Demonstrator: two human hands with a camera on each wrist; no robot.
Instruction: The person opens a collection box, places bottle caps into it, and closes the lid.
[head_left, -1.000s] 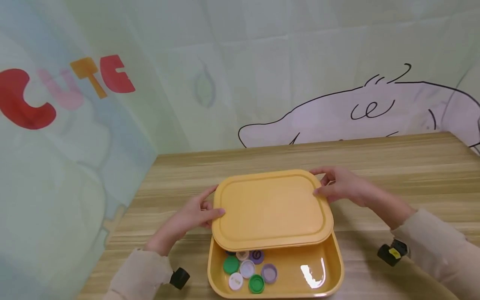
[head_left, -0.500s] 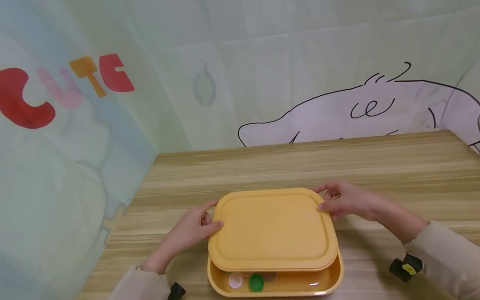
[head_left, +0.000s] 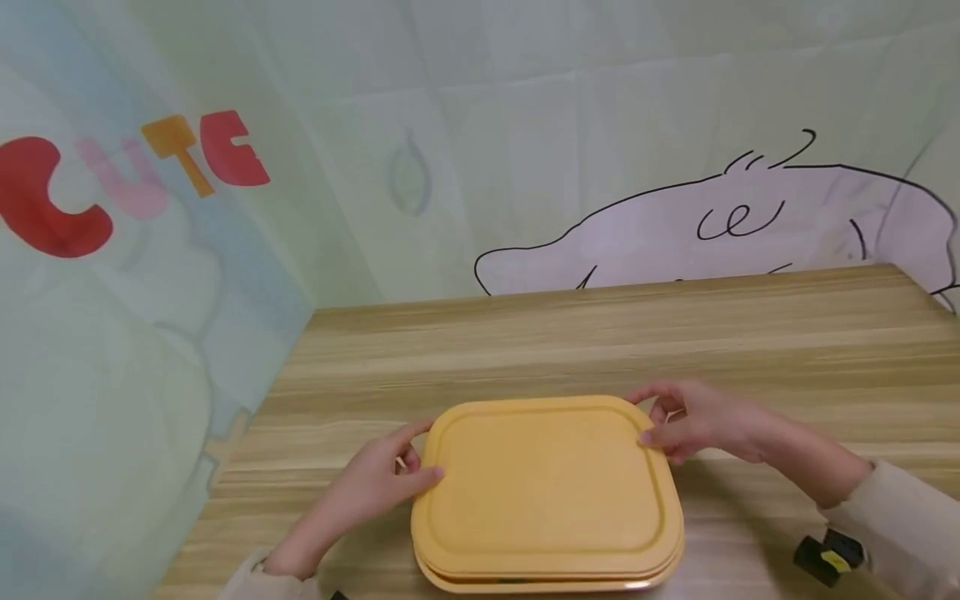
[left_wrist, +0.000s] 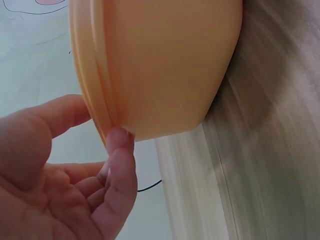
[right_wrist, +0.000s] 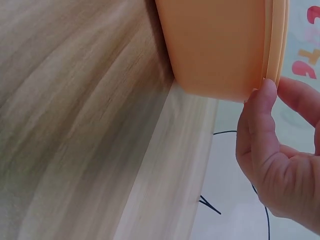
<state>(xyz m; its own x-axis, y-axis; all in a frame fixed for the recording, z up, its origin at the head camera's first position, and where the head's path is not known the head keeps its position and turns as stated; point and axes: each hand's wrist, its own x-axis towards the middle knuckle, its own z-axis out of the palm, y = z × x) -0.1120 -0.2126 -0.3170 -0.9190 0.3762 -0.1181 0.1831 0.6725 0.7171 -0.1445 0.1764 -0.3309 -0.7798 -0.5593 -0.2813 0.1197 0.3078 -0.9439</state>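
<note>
A yellow rectangular lid point(head_left: 547, 479) with rounded corners lies over a matching yellow box point(left_wrist: 170, 65) on the table. Along the near side a thin gap shows between lid and box rim, with a trace of dark green inside; the rest of the contents is hidden. My left hand point(head_left: 378, 483) pinches the lid's left edge, thumb on top and fingers beneath, as the left wrist view shows. At the far right corner my right hand point(head_left: 705, 421) holds the lid the same way, its fingertips point(right_wrist: 267, 92) right at the rim of the box.
The wood-grain table point(head_left: 570, 342) stretches behind and to both sides of the box. A printed cloth backdrop point(head_left: 450, 167) with letters and a cartoon outline rises at its back and left edges. A black wrist device point(head_left: 828, 557) sits by the right sleeve point(head_left: 900, 525).
Both hands have brought the lid down and toward the near side. It now covers the box, hiding the several green, white and purple bottle caps that showed inside before.
</note>
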